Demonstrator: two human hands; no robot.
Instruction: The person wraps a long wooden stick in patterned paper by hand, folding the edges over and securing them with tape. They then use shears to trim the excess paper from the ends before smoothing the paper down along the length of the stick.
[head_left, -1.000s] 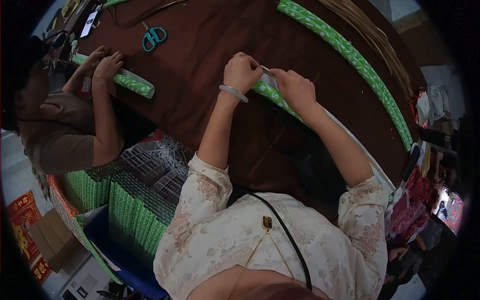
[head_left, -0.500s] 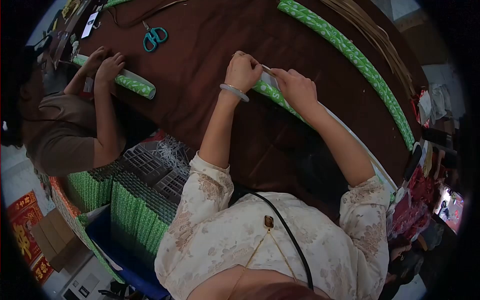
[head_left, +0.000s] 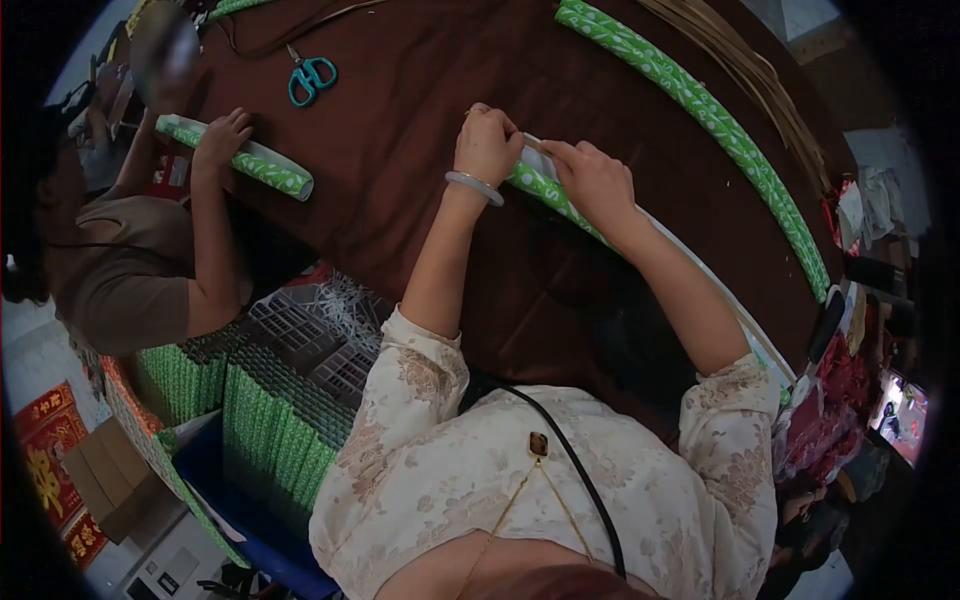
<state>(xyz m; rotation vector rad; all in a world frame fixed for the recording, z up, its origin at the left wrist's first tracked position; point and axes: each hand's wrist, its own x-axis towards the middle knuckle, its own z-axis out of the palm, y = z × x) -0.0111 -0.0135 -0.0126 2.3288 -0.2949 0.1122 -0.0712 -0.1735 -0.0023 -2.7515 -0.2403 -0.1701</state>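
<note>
At frame centre, the left hand (head_left: 487, 145) and right hand (head_left: 597, 180), fingers curled tight together, pinch the white end of a green patterned paper roll (head_left: 545, 188) on the brown tablecloth (head_left: 420, 120). Rolling seems under way, and tightening it would call for even pressure. I count three rolls, with the long roll (head_left: 700, 105) upper right and the co-worker's roll (head_left: 265, 168) upper left, and one pair of teal scissors (head_left: 312, 78).

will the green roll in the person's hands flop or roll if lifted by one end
Probably light: the green roll looks like rolled paper, a white edge showing where left hand and right hand pinch it. Long and thin, so it would likely sag. Round, so it may roll on the brown cloth.
</note>
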